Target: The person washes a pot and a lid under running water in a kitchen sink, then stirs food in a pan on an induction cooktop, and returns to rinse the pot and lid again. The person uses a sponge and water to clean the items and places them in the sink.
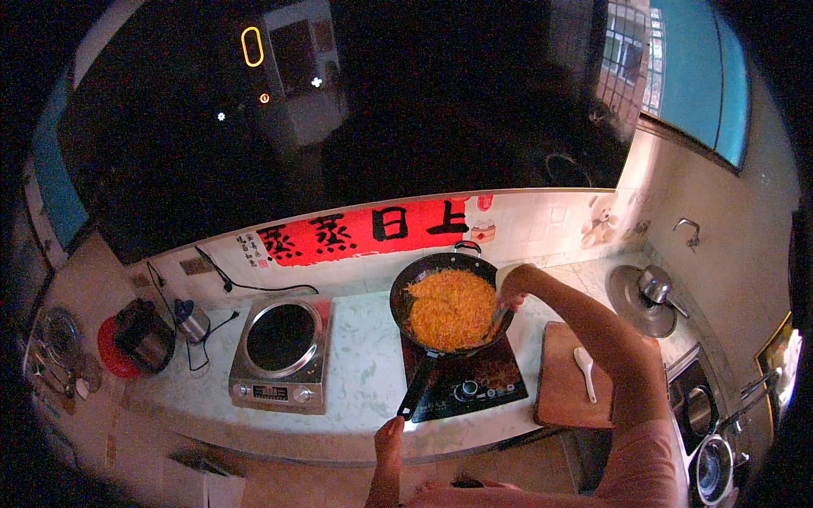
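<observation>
A dark wok [399, 286] sits on a black glass induction cooker [502, 374], filled with loose orange-yellow food [450, 308]. My left hand [389, 438] grips the end of the wok's long black handle [419, 387], which points toward me. At the wok's right rim, my right hand [513, 293] is closed on a cooking utensil [497, 322] that reaches down into the food. The utensil's working end is partly buried, so its exact kind is unclear. A small loop handle [468, 246] stands on the wok's far side.
A second, steel-framed cooker [279, 355] stands left. Right of the wok, a wooden cutting board [565, 387] bears a white spoon [585, 374]. Behind it lie a round lid [625, 298] and a metal ladle or small pot [655, 284]. A black range hood [406, 140] overhangs the counter.
</observation>
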`<state>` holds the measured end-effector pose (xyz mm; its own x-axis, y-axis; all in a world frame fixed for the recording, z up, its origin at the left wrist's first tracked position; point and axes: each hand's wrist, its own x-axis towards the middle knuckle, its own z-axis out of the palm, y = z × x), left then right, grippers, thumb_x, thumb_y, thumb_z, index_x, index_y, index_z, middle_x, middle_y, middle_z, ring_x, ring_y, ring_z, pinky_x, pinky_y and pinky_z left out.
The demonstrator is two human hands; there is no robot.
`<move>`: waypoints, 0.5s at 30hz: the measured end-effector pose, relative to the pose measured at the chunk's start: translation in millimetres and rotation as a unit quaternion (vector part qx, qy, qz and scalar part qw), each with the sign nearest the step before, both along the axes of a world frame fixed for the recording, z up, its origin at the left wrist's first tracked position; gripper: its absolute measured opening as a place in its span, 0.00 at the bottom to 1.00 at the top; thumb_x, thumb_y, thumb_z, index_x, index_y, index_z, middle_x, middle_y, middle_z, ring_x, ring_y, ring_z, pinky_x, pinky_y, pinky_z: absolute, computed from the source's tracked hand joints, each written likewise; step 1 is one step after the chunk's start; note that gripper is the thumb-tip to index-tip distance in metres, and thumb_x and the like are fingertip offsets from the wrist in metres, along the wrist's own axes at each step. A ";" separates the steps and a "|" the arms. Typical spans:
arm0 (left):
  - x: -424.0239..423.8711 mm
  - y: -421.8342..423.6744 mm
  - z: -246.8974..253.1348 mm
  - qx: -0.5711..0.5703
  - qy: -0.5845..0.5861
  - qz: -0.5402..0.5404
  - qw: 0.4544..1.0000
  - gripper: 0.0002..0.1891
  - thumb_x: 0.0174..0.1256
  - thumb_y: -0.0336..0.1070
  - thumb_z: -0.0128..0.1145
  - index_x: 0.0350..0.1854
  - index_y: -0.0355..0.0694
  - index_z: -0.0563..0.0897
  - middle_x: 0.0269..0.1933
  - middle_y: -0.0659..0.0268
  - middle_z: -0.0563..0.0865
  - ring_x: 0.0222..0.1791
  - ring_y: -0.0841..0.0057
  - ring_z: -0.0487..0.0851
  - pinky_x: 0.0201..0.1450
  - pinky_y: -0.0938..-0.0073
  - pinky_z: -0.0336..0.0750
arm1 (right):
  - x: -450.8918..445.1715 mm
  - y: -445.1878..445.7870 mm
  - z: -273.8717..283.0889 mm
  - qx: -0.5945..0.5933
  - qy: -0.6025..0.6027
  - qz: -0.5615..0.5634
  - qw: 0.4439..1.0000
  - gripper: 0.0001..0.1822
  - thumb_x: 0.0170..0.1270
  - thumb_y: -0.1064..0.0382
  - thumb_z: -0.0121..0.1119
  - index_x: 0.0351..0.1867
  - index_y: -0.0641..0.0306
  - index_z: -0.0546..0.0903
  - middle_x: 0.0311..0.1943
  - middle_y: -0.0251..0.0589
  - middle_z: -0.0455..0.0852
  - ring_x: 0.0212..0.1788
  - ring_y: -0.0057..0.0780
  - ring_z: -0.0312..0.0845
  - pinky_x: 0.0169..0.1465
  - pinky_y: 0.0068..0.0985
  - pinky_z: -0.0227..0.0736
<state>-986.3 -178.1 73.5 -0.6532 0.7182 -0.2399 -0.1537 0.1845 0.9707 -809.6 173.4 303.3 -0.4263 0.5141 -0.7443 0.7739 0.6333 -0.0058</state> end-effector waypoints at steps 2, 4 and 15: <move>-6.5 -3.1 -6.0 0.005 -0.014 0.013 1.000 0.16 0.58 0.42 0.56 0.38 0.31 0.80 0.33 0.65 0.83 0.33 0.79 0.75 0.38 0.77 0.69 | -18.9 -38.6 24.4 0.076 -0.009 -0.030 0.997 0.10 0.52 0.55 0.54 0.31 0.54 0.82 0.26 0.32 0.85 0.24 0.23 0.77 0.27 0.28 0.72; -1.7 -4.1 7.0 -0.004 -0.009 0.006 1.000 0.15 0.58 0.41 0.57 0.38 0.31 0.80 0.33 0.65 0.83 0.34 0.79 0.76 0.39 0.77 0.69 | -15.8 -43.1 17.7 0.130 0.001 -0.096 0.987 0.11 0.50 0.54 0.56 0.30 0.54 0.83 0.24 0.31 0.85 0.29 0.20 0.80 0.29 0.27 0.73; 2.5 -5.1 21.3 -0.025 0.026 -0.021 0.999 0.16 0.57 0.40 0.57 0.40 0.31 0.80 0.36 0.64 0.83 0.37 0.79 0.77 0.41 0.78 0.70 | 22.4 -63.8 -126.0 0.408 0.278 -0.141 0.858 0.15 0.52 0.55 0.54 0.17 0.64 0.77 0.17 0.49 0.78 0.23 0.44 0.77 0.32 0.37 0.72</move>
<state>-983.8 -183.2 94.8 -0.6353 0.7333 -0.2421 -0.0940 0.2377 0.9668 -787.2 109.6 177.2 -0.3722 0.9086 0.1896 0.9183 0.3901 -0.0668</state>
